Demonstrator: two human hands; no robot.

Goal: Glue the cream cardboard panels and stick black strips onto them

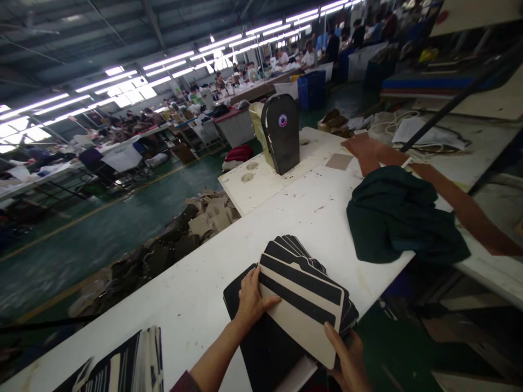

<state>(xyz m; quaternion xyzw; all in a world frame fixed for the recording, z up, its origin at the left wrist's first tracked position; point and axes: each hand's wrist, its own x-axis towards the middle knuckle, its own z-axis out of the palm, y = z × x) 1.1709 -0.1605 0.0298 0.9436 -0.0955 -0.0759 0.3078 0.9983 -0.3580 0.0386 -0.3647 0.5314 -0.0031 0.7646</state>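
Note:
A beige and black striped panel (pixel 296 310) with rounded corners lies tilted over a fanned stack of dark panels (pixel 292 245). At its left edge is my left hand (pixel 252 299), thumb on the top face and fingers along the side. My right hand (pixel 347 356) grips the lower right corner, thumb on top and fingers underneath, partly hidden. Below the striped panel a larger black panel (pixel 269 354) rests on the white table (pixel 196 305). I cannot tell how many pieces either hand holds.
More striped pieces (pixel 126 365) stand stacked at the lower left. Dark green cloth (pixel 396 218) lies at the right, near brown strips (pixel 461 198). A black machine head (pixel 281 133) rises at the table's far end. Fabric scraps (pixel 180 234) heap on the floor to the left.

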